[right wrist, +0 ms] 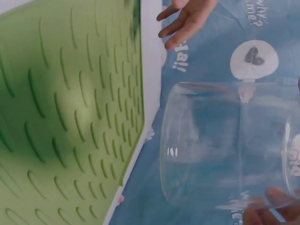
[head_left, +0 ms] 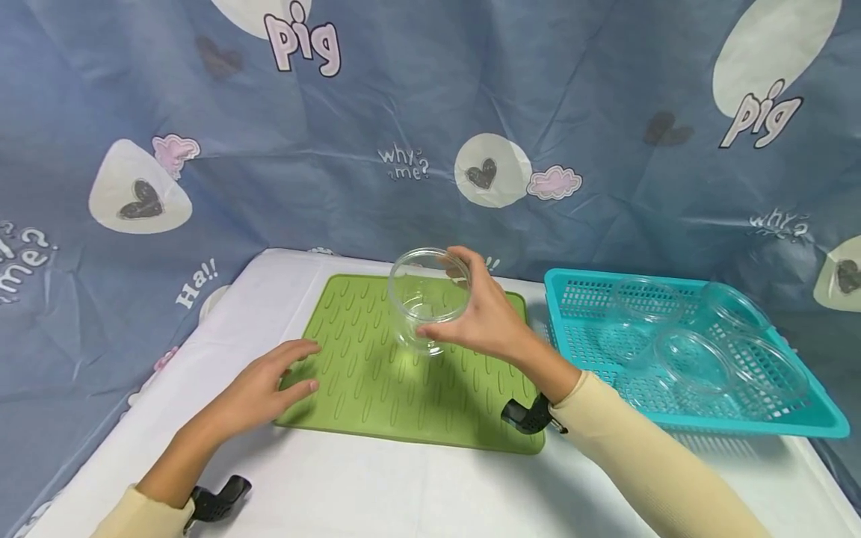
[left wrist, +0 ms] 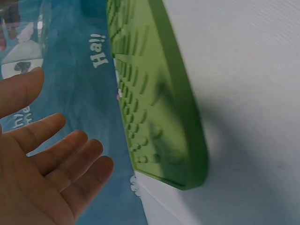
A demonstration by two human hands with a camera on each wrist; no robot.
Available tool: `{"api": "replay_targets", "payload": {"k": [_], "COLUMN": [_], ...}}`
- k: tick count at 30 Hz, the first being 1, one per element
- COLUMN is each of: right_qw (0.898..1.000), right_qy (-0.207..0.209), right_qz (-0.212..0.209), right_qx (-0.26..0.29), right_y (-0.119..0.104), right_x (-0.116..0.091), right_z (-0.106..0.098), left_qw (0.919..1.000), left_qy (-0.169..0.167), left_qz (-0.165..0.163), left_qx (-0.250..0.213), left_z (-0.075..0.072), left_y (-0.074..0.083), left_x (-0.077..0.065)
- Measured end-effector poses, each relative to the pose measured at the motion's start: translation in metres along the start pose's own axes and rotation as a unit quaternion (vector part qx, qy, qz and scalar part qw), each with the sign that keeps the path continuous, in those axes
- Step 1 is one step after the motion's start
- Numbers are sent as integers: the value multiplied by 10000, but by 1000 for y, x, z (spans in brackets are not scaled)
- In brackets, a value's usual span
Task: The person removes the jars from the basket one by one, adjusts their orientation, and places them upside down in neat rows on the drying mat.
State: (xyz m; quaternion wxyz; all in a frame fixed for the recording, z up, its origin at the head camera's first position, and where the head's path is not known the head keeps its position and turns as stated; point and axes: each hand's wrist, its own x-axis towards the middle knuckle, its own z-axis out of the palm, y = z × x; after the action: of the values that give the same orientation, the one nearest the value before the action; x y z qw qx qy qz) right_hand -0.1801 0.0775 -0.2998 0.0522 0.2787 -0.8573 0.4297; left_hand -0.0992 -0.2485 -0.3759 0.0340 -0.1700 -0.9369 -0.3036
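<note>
The head view looks forward and down; both wrist views, nearer and turned sideways, share the green mat (head_left: 356, 373).

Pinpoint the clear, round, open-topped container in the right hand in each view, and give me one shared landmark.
Head: the clear, round, open-topped container is near the centre, above the green ridged rubbery mat.
Left wrist: upper left corner, cut off by the frame edge.
Right wrist: right half, lying sideways in the picture.
Landmark: the white "Ha!!" lettering on the blue printed backdrop, visible in all three.
</note>
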Motion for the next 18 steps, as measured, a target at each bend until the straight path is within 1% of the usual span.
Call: {"api": "replay_targets", "payload": {"k": [4,6,11,13,15,18], "right_qw": [9986,9976,9976,9970,9953,9901], "right_qy": [81,72,108,149,215,370], "right_qz": [-268,-387,-278,-305,-466,-804], "right_qx": [-456,-574,-618,-697,-824,-1088], "right_y": [-2,-3,-5,-5,-4,-3], "right_x": [-6,-10,-18,-20,-21,-23], "right_z": [1,3,9,11,12,12], "left_qw": [9999,9998,9996,9994,9992,9991], "left_qy": [56,74,57,80,106,95], "left_qz": [114,141,96,102,128,186], "left_qx": [-77,-117,-271,-317,-373,-383], "left_z": [-3,-3,-2,0,2,3], "left_y": [6,7,9,9,11,15], "left_x": [0,0,5,8,10,11]}}
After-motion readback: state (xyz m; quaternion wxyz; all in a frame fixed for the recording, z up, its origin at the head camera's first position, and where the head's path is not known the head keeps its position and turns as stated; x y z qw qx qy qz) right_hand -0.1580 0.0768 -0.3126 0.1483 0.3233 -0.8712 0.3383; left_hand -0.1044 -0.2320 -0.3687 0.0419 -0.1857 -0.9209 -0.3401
